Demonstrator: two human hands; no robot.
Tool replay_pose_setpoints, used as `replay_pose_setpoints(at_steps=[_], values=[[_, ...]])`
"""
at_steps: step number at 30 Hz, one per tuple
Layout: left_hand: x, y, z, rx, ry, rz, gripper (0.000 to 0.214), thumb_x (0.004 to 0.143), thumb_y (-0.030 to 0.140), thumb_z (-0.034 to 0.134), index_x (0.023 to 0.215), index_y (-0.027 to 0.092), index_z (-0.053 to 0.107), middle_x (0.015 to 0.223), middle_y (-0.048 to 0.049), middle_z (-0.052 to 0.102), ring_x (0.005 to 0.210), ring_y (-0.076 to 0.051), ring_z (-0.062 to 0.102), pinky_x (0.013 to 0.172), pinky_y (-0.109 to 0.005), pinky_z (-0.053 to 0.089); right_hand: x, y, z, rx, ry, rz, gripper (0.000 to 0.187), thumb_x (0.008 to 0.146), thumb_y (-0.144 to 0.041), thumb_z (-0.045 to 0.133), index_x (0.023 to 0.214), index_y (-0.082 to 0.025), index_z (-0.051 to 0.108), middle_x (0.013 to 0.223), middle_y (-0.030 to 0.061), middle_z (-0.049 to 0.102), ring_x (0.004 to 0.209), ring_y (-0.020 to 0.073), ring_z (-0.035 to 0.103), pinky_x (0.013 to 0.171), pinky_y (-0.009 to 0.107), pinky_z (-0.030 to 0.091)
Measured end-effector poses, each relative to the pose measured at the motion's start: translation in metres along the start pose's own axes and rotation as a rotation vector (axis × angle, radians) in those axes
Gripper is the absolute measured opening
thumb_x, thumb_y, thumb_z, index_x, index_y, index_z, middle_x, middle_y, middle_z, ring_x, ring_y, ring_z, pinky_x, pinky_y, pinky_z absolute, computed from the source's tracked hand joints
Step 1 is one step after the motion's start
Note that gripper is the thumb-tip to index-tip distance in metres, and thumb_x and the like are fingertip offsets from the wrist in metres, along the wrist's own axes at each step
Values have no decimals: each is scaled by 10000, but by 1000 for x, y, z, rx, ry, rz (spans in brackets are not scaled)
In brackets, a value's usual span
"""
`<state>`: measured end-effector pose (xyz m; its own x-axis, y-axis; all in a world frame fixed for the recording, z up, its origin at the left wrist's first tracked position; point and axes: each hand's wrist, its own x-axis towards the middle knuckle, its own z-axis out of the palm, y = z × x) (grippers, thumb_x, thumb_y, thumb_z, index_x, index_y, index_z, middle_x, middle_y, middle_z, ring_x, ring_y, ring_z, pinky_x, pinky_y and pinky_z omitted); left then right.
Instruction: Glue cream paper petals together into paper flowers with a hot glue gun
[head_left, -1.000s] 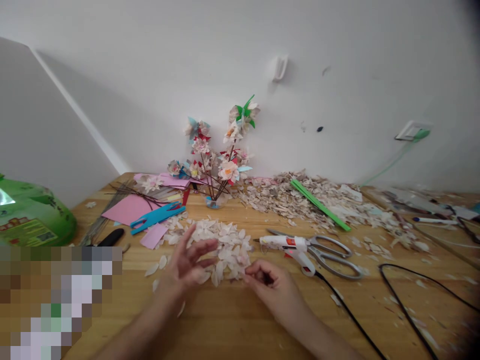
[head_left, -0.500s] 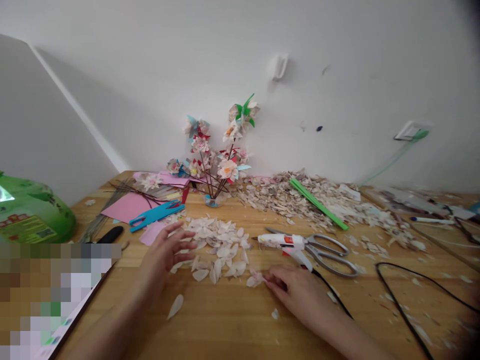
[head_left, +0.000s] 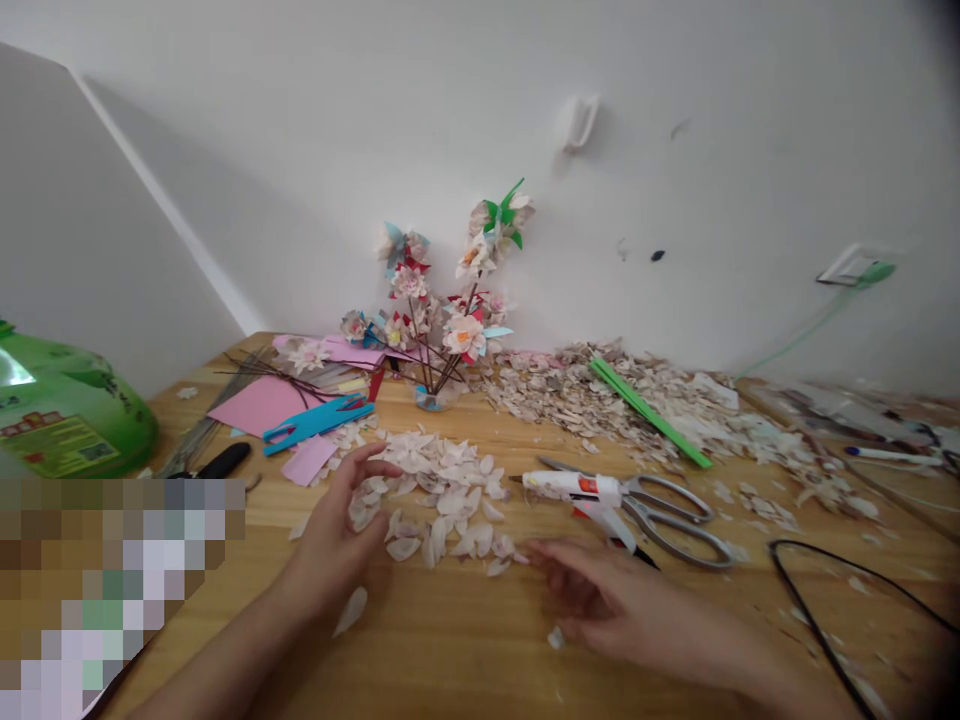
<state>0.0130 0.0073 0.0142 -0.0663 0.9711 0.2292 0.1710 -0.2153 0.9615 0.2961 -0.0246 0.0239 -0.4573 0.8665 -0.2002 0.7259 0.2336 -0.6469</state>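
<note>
My left hand (head_left: pixel 346 540) is at the left edge of a loose pile of pale petal-like pieces (head_left: pixel 450 485), its fingers spread and curved with nothing between them. At the pile's right front edge, my right hand (head_left: pixel 592 595) has its fingers half curled and its thumb apart. The right index fingertip lies beside or against a pinkish piece (head_left: pixel 504 550); contact is hard to tell. Beyond that hand, a white glue gun (head_left: pixel 574 487) lies across grey-handled scissors (head_left: pixel 675 515). A single pale piece (head_left: pixel 351 610) rests nearer me, by my left forearm.
Handmade flowers on brown stems (head_left: pixel 457 335) stand in a small clear holder (head_left: pixel 431 402) near the wall. Green strips (head_left: pixel 649 412) lie on a heap of husk-like bits (head_left: pixel 540 390). Blue paper (head_left: pixel 319 425), a green bag (head_left: pixel 75 410) and a black cable (head_left: pixel 810 620) surround the workspace.
My right hand has loosened from the pinkish piece, its fingers parting as it drew slightly right. That piece now sits closer to the pile. My left hand's fingers have curved inward. The view shifted slightly.
</note>
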Motion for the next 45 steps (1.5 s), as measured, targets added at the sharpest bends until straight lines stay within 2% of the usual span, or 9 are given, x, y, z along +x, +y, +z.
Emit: replay_pose_setpoints(at_steps=[6,12,17,23,28,32,35,38,45], values=[[-3,-3,-1,-57,-73,49,503,679,157,545,1165,229,436,1007,-61,595,1072,-235,507,916,-378,327,-4,0,-7,264,-26,26,714,774,-242,562,1393,-265,206,1122,71,609,937,184,608,803,291,476],[-2,-8,0,97,-55,82,483,716,158,486,1181,244,389,1014,-55,582,1075,-219,506,906,-403,369,-4,-7,-11,-129,293,18,199,821,-228,450,979,-224,571,758,19,583,699,176,568,647,284,458],[7,-19,-10,165,-2,118,480,715,169,506,1175,231,386,1080,-71,573,1100,-221,515,951,-440,371,-15,-5,-24,-101,314,-36,149,796,-216,457,856,-227,593,836,35,625,755,177,582,684,278,461],[16,-21,-18,258,37,171,455,749,196,501,1186,227,377,1089,-70,576,1103,-220,522,970,-444,366,-26,33,-47,59,214,243,295,755,-457,479,702,-217,643,602,28,627,577,194,588,530,273,464],[10,-14,-15,461,-180,102,529,762,165,454,1264,260,315,1123,-69,576,1093,-233,527,786,-369,486,-5,48,-48,-63,455,263,480,620,-514,637,973,-189,632,786,70,678,701,243,616,623,316,496],[6,-15,-13,465,-302,129,557,766,168,457,1288,260,287,1110,-62,579,963,-186,579,814,-361,488,22,52,-37,61,340,182,560,622,-496,671,1069,-165,610,968,97,697,838,281,640,740,362,512],[10,-21,-15,560,-266,172,600,742,129,461,1301,251,279,1115,-62,580,993,-199,561,891,-412,449,35,53,-30,243,243,88,502,667,-456,659,1081,-174,626,1077,84,687,967,285,629,869,382,479],[17,-28,-20,648,-152,290,618,670,33,417,1256,218,351,1159,-78,562,1120,-224,490,967,-445,385,41,54,-24,300,284,69,505,657,-436,678,1097,-191,634,1152,77,656,1029,290,610,942,410,435],[21,-32,-24,767,-108,329,595,583,-25,389,1128,201,467,1062,-61,591,1067,-222,508,906,-400,440,41,52,-12,243,480,197,375,652,-446,638,914,-186,706,927,66,743,857,306,677,771,407,533]])
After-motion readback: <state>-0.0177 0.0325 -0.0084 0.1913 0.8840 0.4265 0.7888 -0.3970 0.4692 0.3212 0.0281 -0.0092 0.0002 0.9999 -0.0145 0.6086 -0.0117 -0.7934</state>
